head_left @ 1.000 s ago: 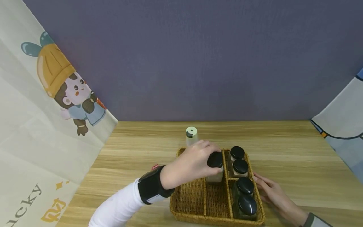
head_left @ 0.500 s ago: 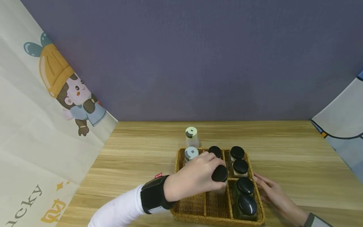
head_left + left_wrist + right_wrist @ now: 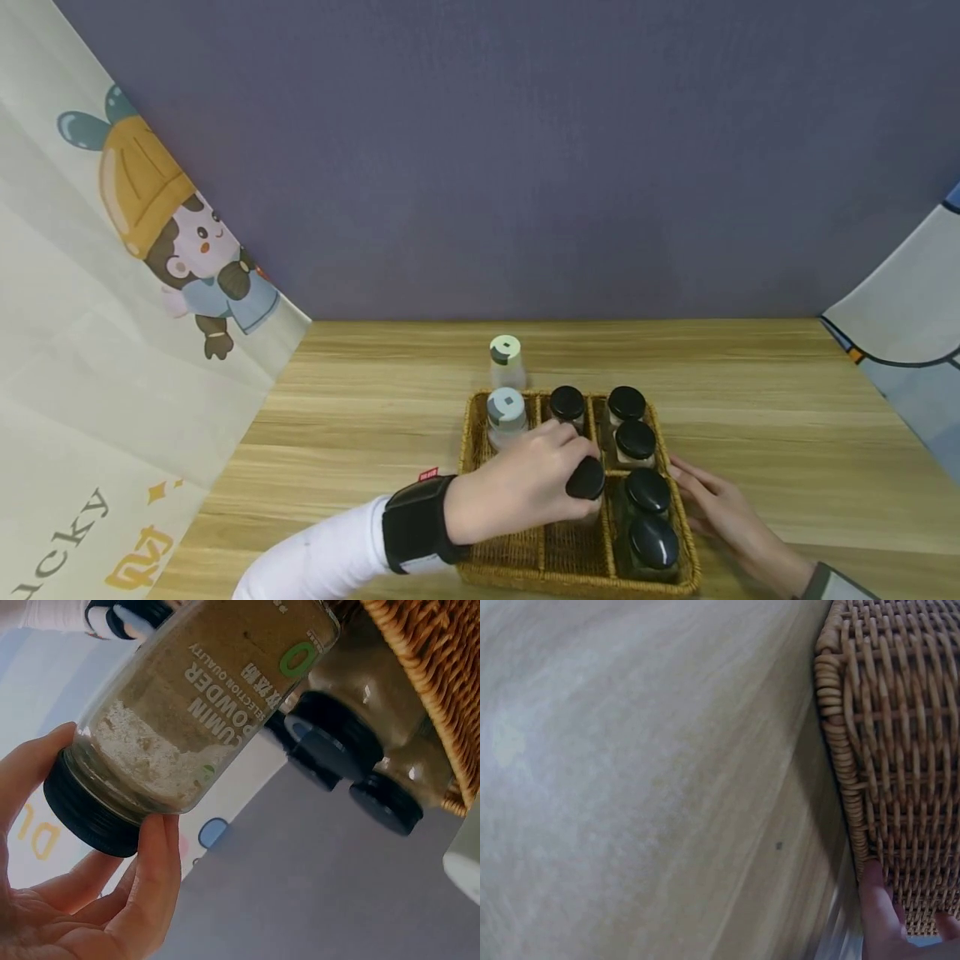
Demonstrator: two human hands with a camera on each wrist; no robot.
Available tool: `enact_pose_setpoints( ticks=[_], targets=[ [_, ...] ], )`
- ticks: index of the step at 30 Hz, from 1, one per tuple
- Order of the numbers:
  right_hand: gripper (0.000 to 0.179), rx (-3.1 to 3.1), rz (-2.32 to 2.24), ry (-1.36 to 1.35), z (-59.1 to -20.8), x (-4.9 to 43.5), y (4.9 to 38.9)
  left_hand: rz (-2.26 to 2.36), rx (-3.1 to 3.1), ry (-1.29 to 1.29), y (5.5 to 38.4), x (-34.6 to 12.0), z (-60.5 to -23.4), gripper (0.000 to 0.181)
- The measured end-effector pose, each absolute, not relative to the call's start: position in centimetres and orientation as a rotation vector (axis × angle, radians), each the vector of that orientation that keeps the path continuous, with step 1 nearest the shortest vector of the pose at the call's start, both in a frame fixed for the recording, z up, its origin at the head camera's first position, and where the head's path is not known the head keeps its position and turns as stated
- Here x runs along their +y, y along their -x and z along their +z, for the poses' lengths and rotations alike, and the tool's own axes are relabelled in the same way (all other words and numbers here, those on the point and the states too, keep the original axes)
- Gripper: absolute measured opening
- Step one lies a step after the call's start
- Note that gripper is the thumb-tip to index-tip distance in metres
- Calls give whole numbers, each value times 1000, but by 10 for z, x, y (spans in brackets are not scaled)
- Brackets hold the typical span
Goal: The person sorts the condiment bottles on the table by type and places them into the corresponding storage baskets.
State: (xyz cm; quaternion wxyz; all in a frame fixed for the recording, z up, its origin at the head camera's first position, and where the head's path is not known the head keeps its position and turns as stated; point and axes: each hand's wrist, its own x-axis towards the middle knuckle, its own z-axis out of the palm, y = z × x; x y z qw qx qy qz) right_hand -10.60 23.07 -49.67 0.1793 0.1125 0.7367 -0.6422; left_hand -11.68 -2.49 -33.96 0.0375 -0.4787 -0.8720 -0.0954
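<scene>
In the left wrist view, my left hand (image 3: 97,900) grips the black lid of a glass jar of cumin powder (image 3: 180,705); brown powder fills much of it. From the head camera, that left hand (image 3: 525,479) holds the jar by its lid (image 3: 586,478) over the front part of the middle column of a wicker basket (image 3: 585,581), hiding much of the jar. My right hand (image 3: 723,512) lies along the basket's right outer side. In the right wrist view, fingers (image 3: 880,907) touch the woven wall (image 3: 907,765).
Behind the held jar stands another black-lidded jar (image 3: 567,403). More black-lidded jars (image 3: 636,439) fill the right column. A pale-topped shaker (image 3: 507,412) stands in the back left compartment, and a similar shaker (image 3: 506,358) on the table behind the basket.
My left hand has brought the cumin jar toward the front of the middle column, uncovering the jar behind and the shaker at back left. The right hand has stayed in place.
</scene>
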Motion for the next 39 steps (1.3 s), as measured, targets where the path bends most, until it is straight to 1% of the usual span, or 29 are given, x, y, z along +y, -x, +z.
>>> enact_pose_setpoints(
  ticks=[5,14,26,39],
  targets=[
    [66,2078,-1818,-325,-496,230,106,-251,-2655,1489,119,-24,-347,31],
    [66,2077,-1818,-321,-495,230,107,-169,-2693,1485,121,-21,-359,34],
    [66,2080,-1807,-324,-496,230,107,-106,-2715,1549,125,-19,-375,33],
    [66,2076,-1831,-337,-497,230,107,-55,-2682,1625,127,-19,-385,40]
  ],
)
